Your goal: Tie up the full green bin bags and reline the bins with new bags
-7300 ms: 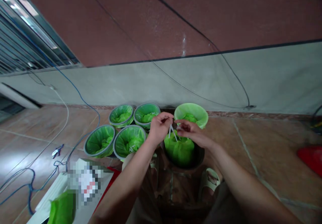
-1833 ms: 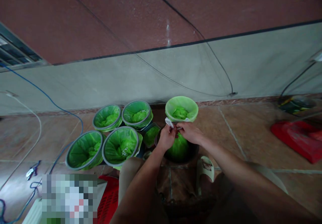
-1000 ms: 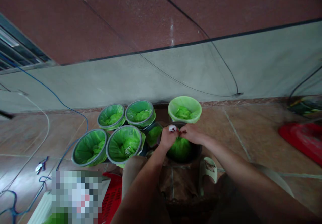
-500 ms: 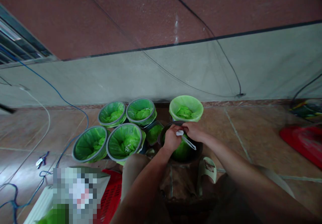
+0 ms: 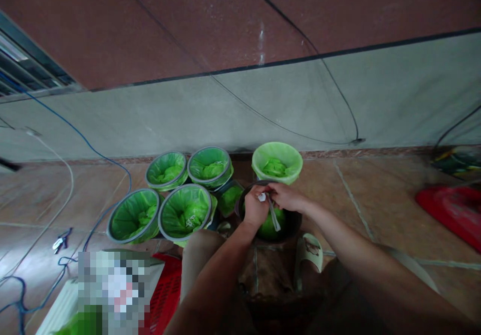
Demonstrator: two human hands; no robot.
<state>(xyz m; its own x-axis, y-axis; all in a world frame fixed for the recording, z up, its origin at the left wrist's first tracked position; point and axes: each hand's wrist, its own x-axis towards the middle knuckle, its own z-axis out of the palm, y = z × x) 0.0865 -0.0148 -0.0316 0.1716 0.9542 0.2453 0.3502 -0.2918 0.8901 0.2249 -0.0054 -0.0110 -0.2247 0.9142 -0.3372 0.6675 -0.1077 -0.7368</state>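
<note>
Both left hand (image 5: 255, 208) and right hand (image 5: 288, 198) pinch white drawstring (image 5: 273, 217) | green bag (image 5: 268, 228) in dark bin (image 5: 295, 222) gathered shut, knot looks unfinished | neighbouring bins (image 5: 185, 212) lined, bags open

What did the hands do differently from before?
The left hand and right hand came down; the green plastic bag now sits lower in the dark round bin. Both still pinch its white drawstring, whose tail now dangles. The green-lined buckets nearby stayed put.

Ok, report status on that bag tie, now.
Left hand and right hand: both grips shut on white drawstring. Green bag sits in dark bin. Lined bins close at left, none between hands.
</note>
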